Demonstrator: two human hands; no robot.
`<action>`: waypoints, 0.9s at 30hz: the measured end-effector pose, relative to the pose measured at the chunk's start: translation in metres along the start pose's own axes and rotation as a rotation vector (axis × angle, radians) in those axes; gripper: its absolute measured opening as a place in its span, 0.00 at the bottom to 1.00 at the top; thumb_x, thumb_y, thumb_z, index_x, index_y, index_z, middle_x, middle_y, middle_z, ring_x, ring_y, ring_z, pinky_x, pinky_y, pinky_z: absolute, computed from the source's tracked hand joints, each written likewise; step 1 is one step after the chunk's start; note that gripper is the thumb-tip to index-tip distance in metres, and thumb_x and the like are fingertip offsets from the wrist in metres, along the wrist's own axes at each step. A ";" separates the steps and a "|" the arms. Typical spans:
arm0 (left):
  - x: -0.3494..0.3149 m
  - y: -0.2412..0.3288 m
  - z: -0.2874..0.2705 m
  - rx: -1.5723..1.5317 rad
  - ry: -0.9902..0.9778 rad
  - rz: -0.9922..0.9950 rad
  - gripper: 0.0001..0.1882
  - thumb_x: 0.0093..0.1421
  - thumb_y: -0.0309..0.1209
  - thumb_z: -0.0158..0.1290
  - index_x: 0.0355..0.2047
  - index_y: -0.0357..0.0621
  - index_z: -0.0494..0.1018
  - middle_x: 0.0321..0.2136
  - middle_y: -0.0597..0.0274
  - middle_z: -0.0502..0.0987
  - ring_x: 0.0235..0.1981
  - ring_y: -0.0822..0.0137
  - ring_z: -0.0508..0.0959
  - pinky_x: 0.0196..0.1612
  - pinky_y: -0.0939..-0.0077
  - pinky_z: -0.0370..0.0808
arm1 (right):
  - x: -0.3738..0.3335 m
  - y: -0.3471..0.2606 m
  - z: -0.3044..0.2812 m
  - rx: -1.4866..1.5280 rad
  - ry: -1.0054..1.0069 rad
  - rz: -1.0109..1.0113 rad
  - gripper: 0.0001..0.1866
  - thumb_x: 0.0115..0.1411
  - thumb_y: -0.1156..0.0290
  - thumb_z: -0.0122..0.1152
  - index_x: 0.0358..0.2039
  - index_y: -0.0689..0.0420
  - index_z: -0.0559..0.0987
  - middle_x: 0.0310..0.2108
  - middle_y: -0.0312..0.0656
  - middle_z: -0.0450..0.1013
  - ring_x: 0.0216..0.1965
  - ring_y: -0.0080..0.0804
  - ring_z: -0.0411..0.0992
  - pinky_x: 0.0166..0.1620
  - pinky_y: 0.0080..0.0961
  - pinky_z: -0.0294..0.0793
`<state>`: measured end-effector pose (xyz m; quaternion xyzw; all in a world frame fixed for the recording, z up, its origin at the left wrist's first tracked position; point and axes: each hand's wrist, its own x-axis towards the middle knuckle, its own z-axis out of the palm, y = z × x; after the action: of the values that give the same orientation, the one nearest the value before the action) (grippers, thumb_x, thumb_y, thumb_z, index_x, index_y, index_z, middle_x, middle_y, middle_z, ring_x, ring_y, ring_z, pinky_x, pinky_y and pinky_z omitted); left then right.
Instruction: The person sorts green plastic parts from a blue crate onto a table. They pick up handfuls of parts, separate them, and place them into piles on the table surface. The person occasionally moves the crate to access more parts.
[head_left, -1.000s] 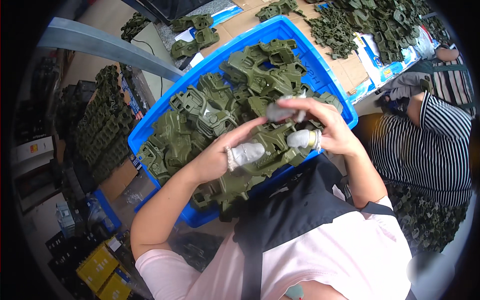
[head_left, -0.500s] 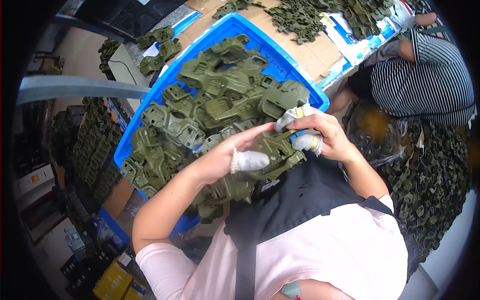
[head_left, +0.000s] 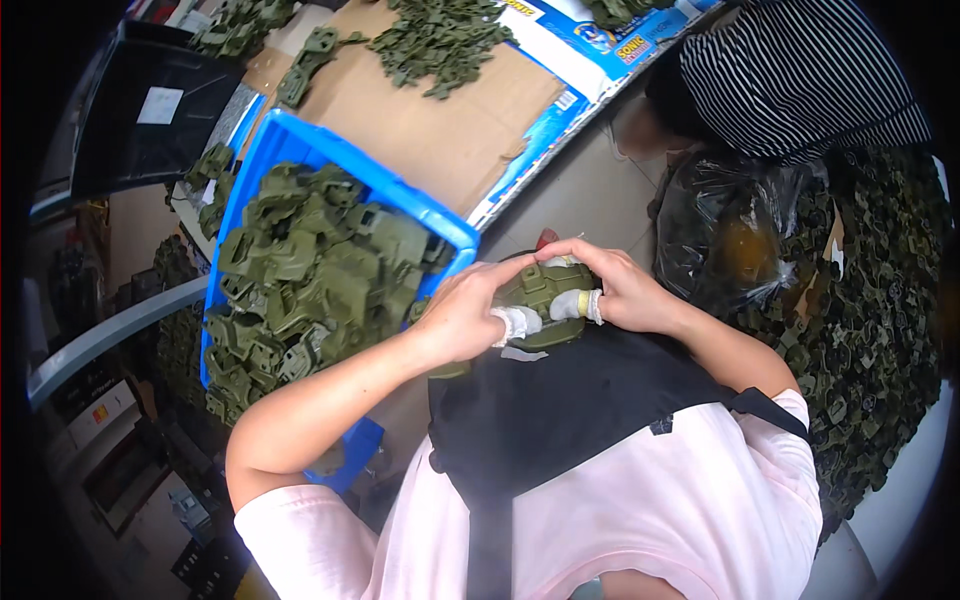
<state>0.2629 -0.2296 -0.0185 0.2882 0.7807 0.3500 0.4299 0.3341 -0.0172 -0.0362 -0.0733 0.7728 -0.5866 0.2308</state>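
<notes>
Olive-green plastic part [head_left: 545, 292] sits just above the centre of my view, pinched between both hands over the top edge of the black apron [head_left: 560, 400]. I see my left hand [head_left: 465, 315] closing on it from nine o'clock, fingers curled over the top, its white-taped thumb [head_left: 517, 322] pressed against the part's lower face. My right hand [head_left: 625, 290] grips it from three o'clock, fingers arched over the upper edge so that the two hands' fingertips nearly meet, and its taped thumb [head_left: 577, 305] lies just beside the left one. At about ten o'clock from the hands stands a blue crate [head_left: 330, 165] heaped with more green parts [head_left: 310, 280], its near corner close to my left knuckles. Beyond it, toward twelve o'clock, a cardboard sheet [head_left: 440, 130] carries a scatter of smaller green pieces [head_left: 440, 40]. At two o'clock a person in a striped top [head_left: 800, 75] is bent over, with a black plastic bag [head_left: 735, 235] just below.
</notes>
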 end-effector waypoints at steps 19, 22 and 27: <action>0.120 0.046 -0.017 0.048 -0.005 0.109 0.31 0.44 0.20 0.51 0.53 0.41 0.62 0.43 0.47 0.72 0.45 0.53 0.72 0.49 0.66 0.68 | 0.011 0.031 -0.109 -0.061 0.010 0.142 0.31 0.48 0.81 0.56 0.55 0.57 0.64 0.45 0.48 0.70 0.46 0.36 0.69 0.49 0.27 0.66; 0.133 0.041 -0.028 0.006 -0.067 0.063 0.31 0.43 0.19 0.50 0.52 0.43 0.63 0.43 0.48 0.73 0.45 0.53 0.73 0.47 0.67 0.68 | 0.025 0.028 -0.118 0.033 -0.013 0.243 0.27 0.48 0.82 0.56 0.52 0.61 0.66 0.47 0.47 0.69 0.48 0.32 0.68 0.50 0.25 0.64; 0.164 0.041 -0.084 0.252 0.057 0.261 0.37 0.46 0.30 0.56 0.58 0.48 0.57 0.48 0.43 0.67 0.50 0.51 0.68 0.50 0.65 0.65 | 0.048 0.032 -0.154 0.360 0.085 0.209 0.28 0.53 0.74 0.58 0.55 0.62 0.63 0.48 0.44 0.68 0.48 0.27 0.65 0.51 0.22 0.63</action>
<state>0.1196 -0.1073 -0.0302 0.4287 0.7863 0.3102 0.3190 0.2283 0.1082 -0.0481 0.0747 0.6682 -0.6904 0.2670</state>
